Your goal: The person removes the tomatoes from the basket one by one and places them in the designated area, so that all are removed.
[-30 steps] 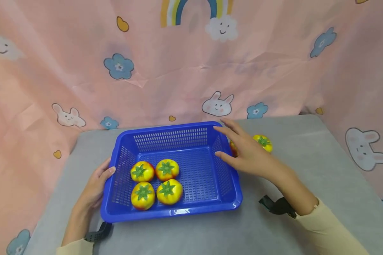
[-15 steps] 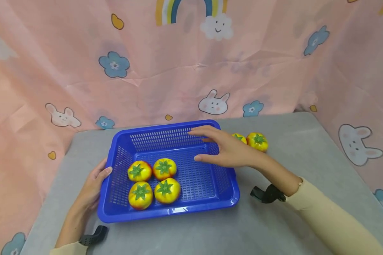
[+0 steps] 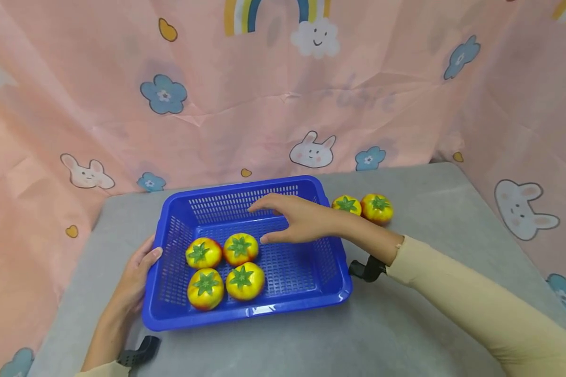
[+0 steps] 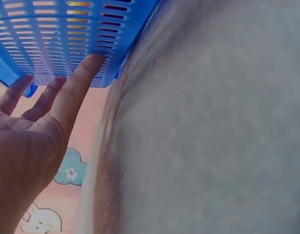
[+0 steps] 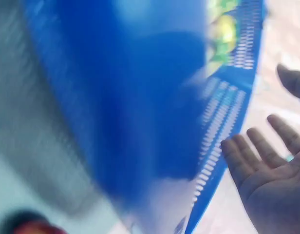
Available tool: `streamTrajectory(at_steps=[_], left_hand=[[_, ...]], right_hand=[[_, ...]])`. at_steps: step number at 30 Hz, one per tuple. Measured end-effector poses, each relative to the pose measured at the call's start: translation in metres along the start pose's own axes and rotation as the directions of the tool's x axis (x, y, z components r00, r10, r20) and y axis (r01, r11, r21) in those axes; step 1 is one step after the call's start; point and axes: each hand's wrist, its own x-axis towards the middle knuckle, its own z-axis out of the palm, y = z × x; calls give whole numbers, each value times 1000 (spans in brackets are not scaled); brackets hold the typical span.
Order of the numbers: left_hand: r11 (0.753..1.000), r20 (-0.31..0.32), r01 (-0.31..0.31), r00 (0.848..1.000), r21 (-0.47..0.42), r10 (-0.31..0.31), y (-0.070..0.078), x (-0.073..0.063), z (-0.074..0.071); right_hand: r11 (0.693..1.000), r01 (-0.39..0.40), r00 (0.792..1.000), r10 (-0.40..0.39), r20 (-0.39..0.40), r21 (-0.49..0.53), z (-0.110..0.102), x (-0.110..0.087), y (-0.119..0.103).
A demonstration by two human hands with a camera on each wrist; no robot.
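A blue plastic basket [image 3: 287,267] with slotted walls stands on the table. Several yellow-and-red persimmon-like fruits [image 3: 246,281] with green star-shaped tops sit grouped in its left half. My left hand [image 3: 134,275] holds the basket's left side, thumb over the rim. In the left wrist view, that hand's fingers [image 4: 74,92] lie against the outer wall. Over the basket's right half hovers my right hand [image 3: 297,220], thumb and fingers spread with nothing between them. The right wrist view also shows this hand [image 5: 271,170] holding nothing.
Two similar fruits, one [image 3: 346,204] near the basket's right rim and another [image 3: 377,208] beside it, lie on the grey table [image 3: 429,204]. A pink patterned cloth [image 3: 245,104] hangs behind the table. Black straps [image 3: 369,269] are worn on both wrists.
My right hand has moved left from beyond the basket's right rim to above its inside. Both fruits on the right are now uncovered. My left hand keeps its place on the basket.
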Motion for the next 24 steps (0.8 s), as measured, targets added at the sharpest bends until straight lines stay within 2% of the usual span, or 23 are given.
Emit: streamTrajectory(at_steps=[4,8,15,24], left_hand=[[999,3,0,1000,-40,0,1,0,-3],[1000,7,-6,1000,-27,6,3,-2,-5],[1000,7,14,1000,-20,-14,1,0,-3],[999,27,34,999,-35,-33,2,1,-3]], right_hand=[[999,-1,998,3,67,-36,1,8,-2],[997,-4,989,15,144,-79,2,17,-8],[993,20,964,12,267,-115,4,36,-11],[985,9,929,55,365,-170,16,59,-15]])
